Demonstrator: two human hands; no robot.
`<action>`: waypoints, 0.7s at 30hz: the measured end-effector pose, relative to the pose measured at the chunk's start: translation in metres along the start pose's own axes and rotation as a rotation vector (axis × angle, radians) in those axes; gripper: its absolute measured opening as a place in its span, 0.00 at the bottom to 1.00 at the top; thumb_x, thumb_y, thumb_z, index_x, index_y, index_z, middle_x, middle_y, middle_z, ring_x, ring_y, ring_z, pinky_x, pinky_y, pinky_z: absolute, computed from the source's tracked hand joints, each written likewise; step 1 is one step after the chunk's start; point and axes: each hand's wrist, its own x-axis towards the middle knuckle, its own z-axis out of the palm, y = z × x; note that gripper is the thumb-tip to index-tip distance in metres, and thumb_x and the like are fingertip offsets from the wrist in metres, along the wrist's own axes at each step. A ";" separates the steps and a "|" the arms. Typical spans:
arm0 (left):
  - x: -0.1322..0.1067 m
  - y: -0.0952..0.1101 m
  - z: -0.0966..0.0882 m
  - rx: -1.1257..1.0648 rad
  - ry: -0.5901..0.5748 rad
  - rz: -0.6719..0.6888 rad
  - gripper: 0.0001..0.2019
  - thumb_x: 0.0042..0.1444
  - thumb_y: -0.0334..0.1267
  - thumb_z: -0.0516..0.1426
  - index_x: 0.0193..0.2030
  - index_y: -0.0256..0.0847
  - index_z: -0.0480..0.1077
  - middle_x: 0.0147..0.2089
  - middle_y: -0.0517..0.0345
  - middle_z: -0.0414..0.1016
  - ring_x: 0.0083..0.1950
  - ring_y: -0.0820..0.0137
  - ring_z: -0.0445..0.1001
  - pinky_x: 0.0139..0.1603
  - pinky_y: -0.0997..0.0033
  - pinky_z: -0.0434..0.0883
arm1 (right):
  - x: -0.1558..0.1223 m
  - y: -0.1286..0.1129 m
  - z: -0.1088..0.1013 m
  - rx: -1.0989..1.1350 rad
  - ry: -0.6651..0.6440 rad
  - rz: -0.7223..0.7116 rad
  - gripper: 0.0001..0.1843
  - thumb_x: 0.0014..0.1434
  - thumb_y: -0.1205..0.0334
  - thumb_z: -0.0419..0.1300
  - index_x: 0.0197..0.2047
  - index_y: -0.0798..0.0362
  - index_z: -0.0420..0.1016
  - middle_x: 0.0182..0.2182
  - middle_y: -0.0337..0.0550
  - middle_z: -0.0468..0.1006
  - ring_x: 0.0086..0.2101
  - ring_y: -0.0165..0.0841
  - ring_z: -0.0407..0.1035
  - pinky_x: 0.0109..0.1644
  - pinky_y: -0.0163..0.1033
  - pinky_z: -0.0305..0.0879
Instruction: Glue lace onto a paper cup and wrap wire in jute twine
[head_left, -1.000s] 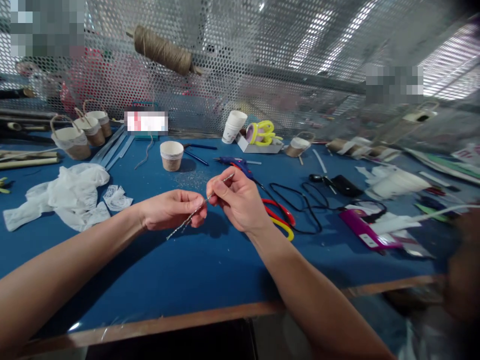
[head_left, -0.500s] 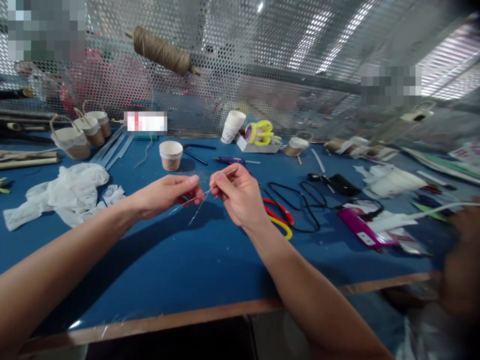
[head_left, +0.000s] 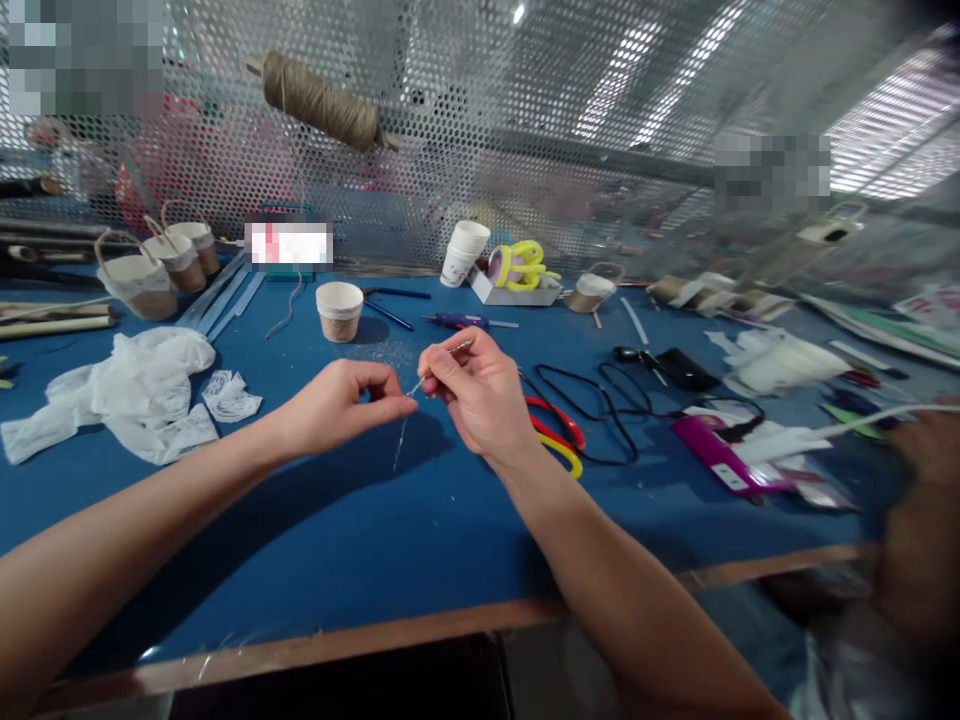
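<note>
Wire's loose strand now hangs steeper than half a second ago; left fingertips have come together. Right grip clamped on the wire's upper end, left grip pinching it lower down. Wire sits between both, above desk. Paper cup beyond left grip.

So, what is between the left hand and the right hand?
In the head view, a thin strand crosses the gap from the right hand to the left hand.

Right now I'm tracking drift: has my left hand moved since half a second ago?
Yes: your left hand sits lower in the view, farther from the upright cup just beyond it.
</note>
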 end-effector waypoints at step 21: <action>0.000 -0.015 0.003 -0.694 -0.307 -0.187 0.18 0.50 0.52 0.56 0.26 0.37 0.68 0.20 0.64 0.64 0.25 0.75 0.62 0.32 0.72 0.59 | 0.002 -0.001 -0.002 0.136 -0.086 0.111 0.15 0.46 0.57 0.67 0.25 0.52 0.63 0.20 0.31 0.74 0.20 0.22 0.64 0.24 0.29 0.60</action>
